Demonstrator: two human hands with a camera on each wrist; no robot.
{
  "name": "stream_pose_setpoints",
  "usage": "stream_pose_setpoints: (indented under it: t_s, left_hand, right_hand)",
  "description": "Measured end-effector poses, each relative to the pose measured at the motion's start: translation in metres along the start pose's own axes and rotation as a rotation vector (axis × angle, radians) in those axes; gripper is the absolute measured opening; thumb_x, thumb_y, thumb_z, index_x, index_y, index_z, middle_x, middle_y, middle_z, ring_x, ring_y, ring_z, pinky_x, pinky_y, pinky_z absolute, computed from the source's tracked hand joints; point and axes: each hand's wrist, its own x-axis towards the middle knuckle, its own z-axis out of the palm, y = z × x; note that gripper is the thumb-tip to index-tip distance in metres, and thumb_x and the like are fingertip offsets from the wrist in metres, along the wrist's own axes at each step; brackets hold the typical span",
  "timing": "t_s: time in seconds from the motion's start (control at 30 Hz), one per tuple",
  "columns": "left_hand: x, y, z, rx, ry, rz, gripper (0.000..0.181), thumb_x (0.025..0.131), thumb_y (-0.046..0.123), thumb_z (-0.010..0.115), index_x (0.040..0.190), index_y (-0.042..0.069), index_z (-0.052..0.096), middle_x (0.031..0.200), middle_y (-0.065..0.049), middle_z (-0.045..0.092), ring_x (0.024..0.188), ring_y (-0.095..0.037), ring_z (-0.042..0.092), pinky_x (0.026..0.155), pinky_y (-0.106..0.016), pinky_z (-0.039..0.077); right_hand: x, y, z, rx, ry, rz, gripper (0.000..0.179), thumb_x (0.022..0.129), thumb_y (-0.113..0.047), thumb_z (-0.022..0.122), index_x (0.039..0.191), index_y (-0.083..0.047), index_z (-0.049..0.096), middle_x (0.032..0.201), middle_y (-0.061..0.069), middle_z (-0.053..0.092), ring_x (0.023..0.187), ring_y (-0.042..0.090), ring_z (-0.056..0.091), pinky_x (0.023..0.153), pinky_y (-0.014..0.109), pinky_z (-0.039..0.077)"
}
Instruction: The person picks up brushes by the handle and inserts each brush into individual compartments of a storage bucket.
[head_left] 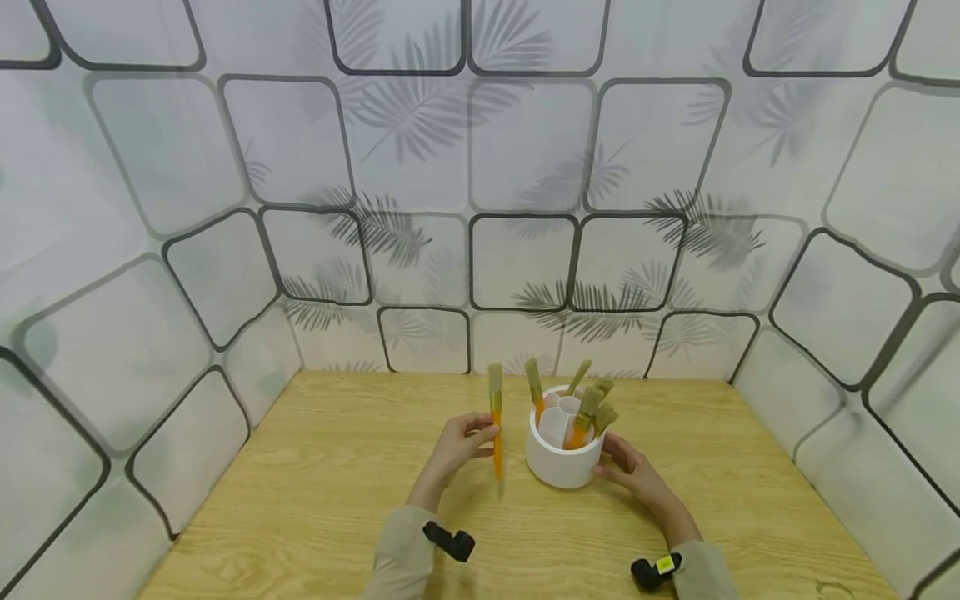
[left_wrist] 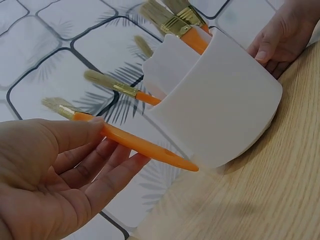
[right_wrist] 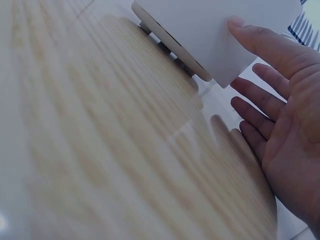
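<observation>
My left hand (head_left: 456,447) pinches an orange-handled paintbrush (left_wrist: 145,147) by its handle, thumb against the fingers. The brush stands nearly upright in the head view, pale bristles up and handle tip down, left of a round white brush holder (head_left: 551,467). Several more brushes stand bristles up in its compartments: a narrow one (head_left: 534,379) at the left, a wider one (head_left: 587,407) at front right. On the holder's right side rests my right hand (head_left: 636,479). In the right wrist view its thumb touches the white wall (right_wrist: 200,30), with the other fingers loosely extended near the base.
The holder stands on a light wood-grain table (head_left: 330,483), away from its edges. Patterned sheets (head_left: 525,258) with grey leaves and dark rounded squares hang behind the table and on both sides. Each sleeved wrist carries a small black camera (head_left: 450,542).
</observation>
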Motion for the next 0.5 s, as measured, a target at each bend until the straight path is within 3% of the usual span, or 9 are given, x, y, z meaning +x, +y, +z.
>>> stream_pose_setpoints:
  t_s: [0.13, 0.3, 0.5]
  left_hand:
    - [-0.004, 0.013, 0.003, 0.0, -0.001, 0.013, 0.03, 0.092, 0.007, 0.055, 0.115, -0.013, 0.054, 0.106, -0.022, 0.058, 0.095, -0.023, 0.061, 0.08, -0.041, 0.054]
    - [-0.011, 0.033, 0.008, 0.004, -0.002, 0.029, 0.03, 0.093, 0.006, 0.054, 0.116, -0.014, 0.054, 0.108, -0.022, 0.057, 0.097, -0.025, 0.06, 0.082, -0.042, 0.054]
    - [-0.008, 0.035, 0.011, -0.019, 0.014, 0.035, 0.032, 0.093, 0.006, 0.055, 0.118, -0.014, 0.052, 0.111, -0.024, 0.057, 0.096, -0.021, 0.06, 0.081, -0.039, 0.054]
  right_hand:
    - [-0.001, -0.001, 0.0, 0.02, 0.001, -0.009, 0.06, 0.086, -0.01, 0.064, 0.139, -0.003, 0.037, 0.135, 0.02, 0.046, 0.116, -0.003, 0.043, 0.105, 0.026, 0.031]
    - [0.0, 0.001, 0.0, 0.024, 0.003, -0.042, 0.058, 0.086, -0.008, 0.064, 0.138, -0.001, 0.038, 0.134, 0.023, 0.046, 0.114, -0.008, 0.043, 0.099, 0.013, 0.029]
    - [-0.001, -0.003, 0.0, 0.033, -0.001, -0.063, 0.057, 0.086, -0.004, 0.063, 0.137, 0.001, 0.038, 0.134, 0.026, 0.045, 0.112, -0.011, 0.042, 0.098, 0.01, 0.029]
